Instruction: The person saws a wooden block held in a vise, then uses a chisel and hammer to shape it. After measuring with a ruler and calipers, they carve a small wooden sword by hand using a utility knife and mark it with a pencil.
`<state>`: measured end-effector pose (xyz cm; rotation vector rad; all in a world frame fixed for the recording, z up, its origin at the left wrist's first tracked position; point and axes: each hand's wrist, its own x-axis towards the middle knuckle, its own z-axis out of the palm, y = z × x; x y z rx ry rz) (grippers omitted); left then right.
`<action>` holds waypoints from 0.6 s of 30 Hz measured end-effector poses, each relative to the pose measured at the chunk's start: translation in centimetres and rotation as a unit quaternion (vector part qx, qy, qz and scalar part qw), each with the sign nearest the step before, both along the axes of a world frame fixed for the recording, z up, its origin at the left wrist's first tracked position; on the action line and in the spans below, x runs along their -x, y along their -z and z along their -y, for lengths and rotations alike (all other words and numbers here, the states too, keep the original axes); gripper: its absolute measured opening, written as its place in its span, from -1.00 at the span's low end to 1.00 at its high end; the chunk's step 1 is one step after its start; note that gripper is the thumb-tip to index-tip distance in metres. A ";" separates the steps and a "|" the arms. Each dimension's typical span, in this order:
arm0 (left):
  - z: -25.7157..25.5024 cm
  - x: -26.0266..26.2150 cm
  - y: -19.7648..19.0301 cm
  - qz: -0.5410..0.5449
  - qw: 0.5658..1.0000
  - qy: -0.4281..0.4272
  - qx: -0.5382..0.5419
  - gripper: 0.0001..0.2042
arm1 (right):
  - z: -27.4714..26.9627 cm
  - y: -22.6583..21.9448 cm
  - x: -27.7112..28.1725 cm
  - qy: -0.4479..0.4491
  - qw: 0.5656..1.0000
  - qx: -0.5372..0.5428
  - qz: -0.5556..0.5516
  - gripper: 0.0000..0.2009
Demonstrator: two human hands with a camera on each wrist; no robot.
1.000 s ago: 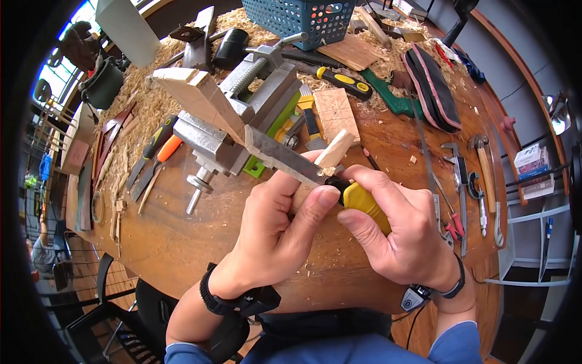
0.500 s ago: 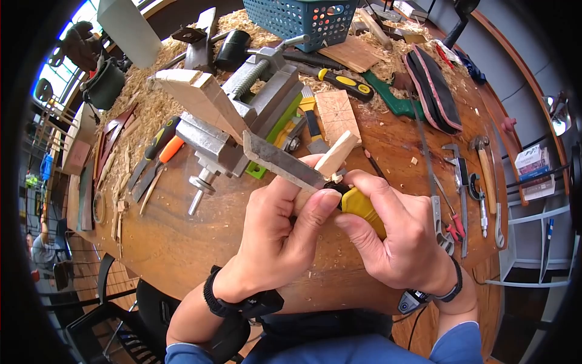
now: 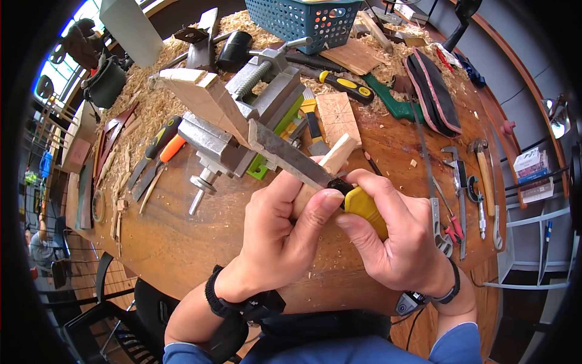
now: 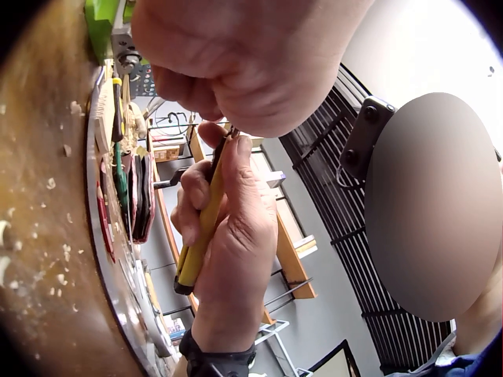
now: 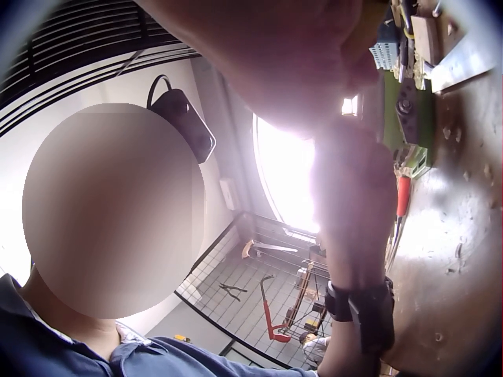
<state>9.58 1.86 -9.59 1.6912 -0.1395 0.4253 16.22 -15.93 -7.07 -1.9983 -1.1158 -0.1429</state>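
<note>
In the head view my right hand [image 3: 405, 235] grips the yellow handle [image 3: 365, 212] of a tool whose flat grey blade [image 3: 291, 160] points up and left. My left hand [image 3: 280, 233] holds a light wooden stick [image 3: 338, 153] under the blade, its thumb lying by the blade's base. The stick's pale cut end stands up beyond the blade. In the left wrist view the right hand [image 4: 236, 228] has its fingers wrapped round the yellow handle [image 4: 206, 232]. The right wrist view shows the left hand [image 5: 354, 188] dark and blurred, the stick not discernible.
A metal vise [image 3: 212, 142] clamps an upright wooden board [image 3: 206, 100] close beyond the blade tip. Wood shavings, chisels [image 3: 159, 145], a green-handled saw [image 3: 388, 100] and a blue basket [image 3: 303, 21] lie further back. Calipers [image 3: 462, 182] and a hammer [image 3: 483, 164] are at the right.
The blade and stick tilt and shift slightly, both hands staying close together. The small curl of wood seen at the blade's base earlier no longer shows.
</note>
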 end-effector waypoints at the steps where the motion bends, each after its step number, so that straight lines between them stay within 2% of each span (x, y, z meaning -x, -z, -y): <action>1: 0.2 0.0 0.0 -0.015 0.999 0.017 0.049 -0.63 | 0.1 -0.1 -0.1 -0.002 1.000 0.018 -0.003 -0.57; 5: 0.2 0.0 0.2 -0.010 0.997 0.028 0.078 -0.63 | 0.2 -0.1 -0.3 -0.010 0.999 0.032 0.010 -0.57; 8: -0.2 0.2 -0.3 -0.039 0.999 0.008 -0.008 -0.64 | 0.2 0.0 -0.3 -0.014 1.000 0.018 0.006 -0.57; 11: -0.1 0.2 -0.3 -0.045 0.998 -0.010 -0.035 -0.66 | 0.2 0.0 -0.1 -0.008 1.000 0.017 -0.006 -0.57; 13: 0.2 -0.2 0.0 0.018 0.998 -0.046 -0.047 -0.72 | 0.1 0.0 0.1 -0.001 1.000 0.015 -0.015 -0.57; 18: 0.1 -0.1 -0.4 0.020 0.998 -0.049 -0.040 -0.78 | -0.3 0.6 0.2 0.004 1.000 -0.015 0.008 -0.58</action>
